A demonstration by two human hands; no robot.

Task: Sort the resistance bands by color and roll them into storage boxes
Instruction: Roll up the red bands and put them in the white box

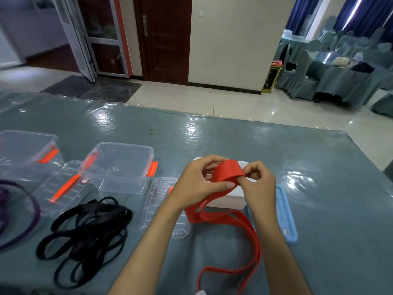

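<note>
Both hands are up over the table (212, 133), close together and clamped on one red band (228, 170). The left hand (198, 184) pinches it between thumb and curled fingers, the thumb lying flat along the band's lower edge; the right hand (258, 184) pinches the looped end from 3 o'clock, fingers bent round it. Between the hands the band forms a short arched fold, and the rest of it drops toward 6 o'clock, trailing across the table in a long loop that reaches the frame's bottom edge. Directly behind the hands, partly hidden by them, stands a white box (230, 202); a blue lid (286, 213) lies flat just beside it at 3 o'clock, under the right forearm. At 9 o'clock of the hands a clear lid (160, 201) lies on the table, the left forearm crossing over it. Farther toward 9 o'clock stands a clear box (123, 167) with orange clasps, and at 10 o'clock, near the frame's left edge, a second clear box (25, 150). Between these two lies another clear lid (63, 188) with an orange handle. At 7 o'clock a heap of black bands (89, 235) sprawls on the table, and purple bands (27, 220) curve in from the left edge. The table wears a shiny grey-green cover.
</note>
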